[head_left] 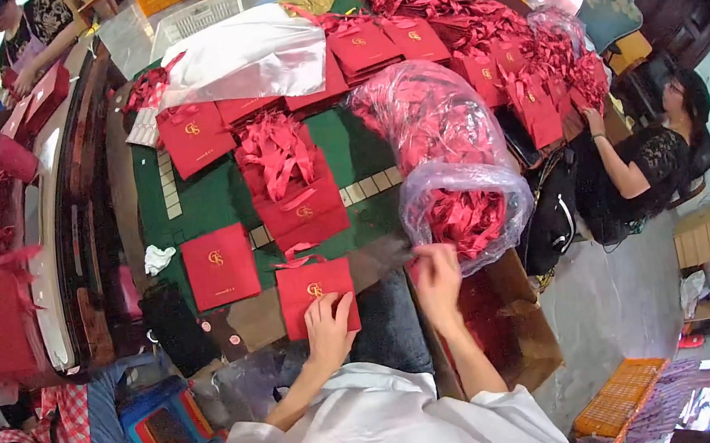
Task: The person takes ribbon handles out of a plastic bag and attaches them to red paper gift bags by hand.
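At the table's near edge lies a flat red gift bag with a gold emblem and a ribbon at its top. My left hand holds it down, fingers bent over its lower right part. My right hand is raised beside the mouth of a clear plastic sack; its fingers are blurred, and I cannot make out anything in them. Inside the sack are many red ribbons. Another red bag lies flat to the left. Behind, a red bag has loose ribbons heaped above it.
The green-topped table carries more red bags and ribbon piles at the back, partly under white plastic sheeting. An open cardboard box stands below my right arm. A co-worker sits at the right; others work around the tables.
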Tool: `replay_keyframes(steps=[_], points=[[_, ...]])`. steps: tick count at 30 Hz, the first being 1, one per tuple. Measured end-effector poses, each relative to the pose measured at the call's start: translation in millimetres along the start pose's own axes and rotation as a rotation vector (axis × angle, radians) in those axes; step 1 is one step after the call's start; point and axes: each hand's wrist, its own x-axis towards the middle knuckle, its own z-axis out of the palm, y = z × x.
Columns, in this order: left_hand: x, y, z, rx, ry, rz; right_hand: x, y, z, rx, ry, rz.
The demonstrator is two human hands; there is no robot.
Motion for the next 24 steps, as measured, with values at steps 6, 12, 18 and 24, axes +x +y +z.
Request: replay_keyframes(steps=[6, 12, 18, 24], points=[[-2, -1, 10, 0.037, -0.048, 0.022, -3, 49, -13, -0.364, -0.022, -0.019], [-9, -10, 17, 0.068, -0.017, -0.005, -4, 64, -8, -0.403, -0.05, -0.036], [-7, -2, 7, -0.033, -0.061, 0.003, -9, 52, -21, -0.344, 0.024, 0.01], [-1, 0, -2, -0.17, 0.054, 0.008, -13, 29, -25, -0.237, 0.007, 0.101]])
